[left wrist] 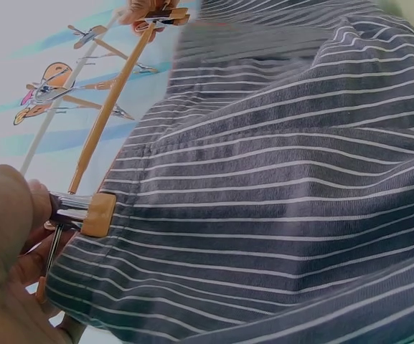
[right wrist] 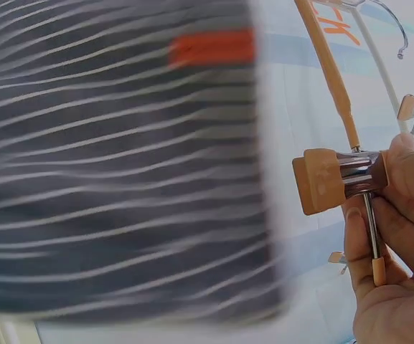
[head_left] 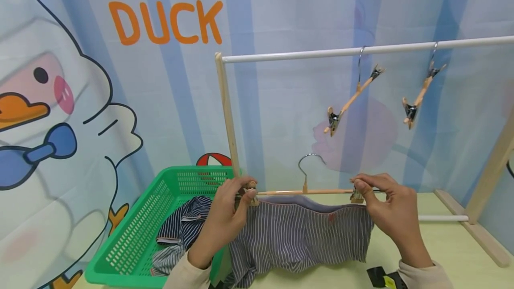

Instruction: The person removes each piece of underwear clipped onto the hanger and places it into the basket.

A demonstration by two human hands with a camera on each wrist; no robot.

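A clip hanger [head_left: 281, 192] with a metal hook is held level by its two ends above the table. From its left clip [left wrist: 99, 215] hangs a dark garment with white stripes [head_left: 305, 235], its top edge caught between the clip's pads. My left hand [head_left: 228, 204] pinches that clip between thumb and fingers. At the other end, my right hand [head_left: 393, 208] pinches the right clip [right wrist: 321, 183]. In the right wrist view, the garment's edge, with a red tag [right wrist: 214, 47], lies beside this clip with a gap between them.
A green basket [head_left: 120, 235] with striped clothes [head_left: 188, 217] stands at the left. Behind the hands rises a rack with a white rail [head_left: 281, 55], where two more clip hangers [head_left: 355, 97] hang. A black object with a yellow patch [head_left: 387, 278] lies near the right sleeve.
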